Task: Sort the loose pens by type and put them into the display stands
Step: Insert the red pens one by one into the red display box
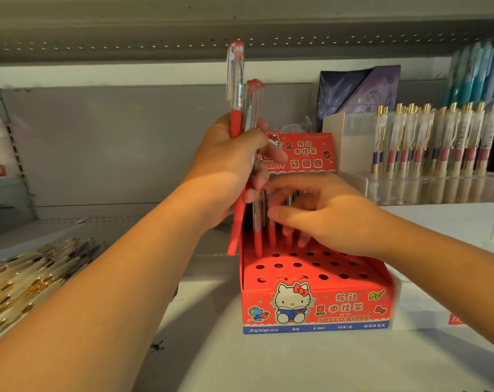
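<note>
A red Hello Kitty display stand (316,304) with rows of round holes stands on the white shelf at centre. My left hand (226,168) grips a bunch of red-and-clear pens (236,89) upright above the stand's back left corner. One pen from the bunch hangs lower, its red tip beside the stand's left wall. My right hand (330,216) reaches over the stand's back rows, its fingers curled on red pens (271,233) that stand in the holes there. The front rows of holes hold nothing.
A heap of loose gold-trimmed pens (28,275) lies on the shelf at the left. At the back right a clear stand (438,188) holds a row of gold-capped pens (432,137). A white box (344,142) and dark packets stand behind the red stand.
</note>
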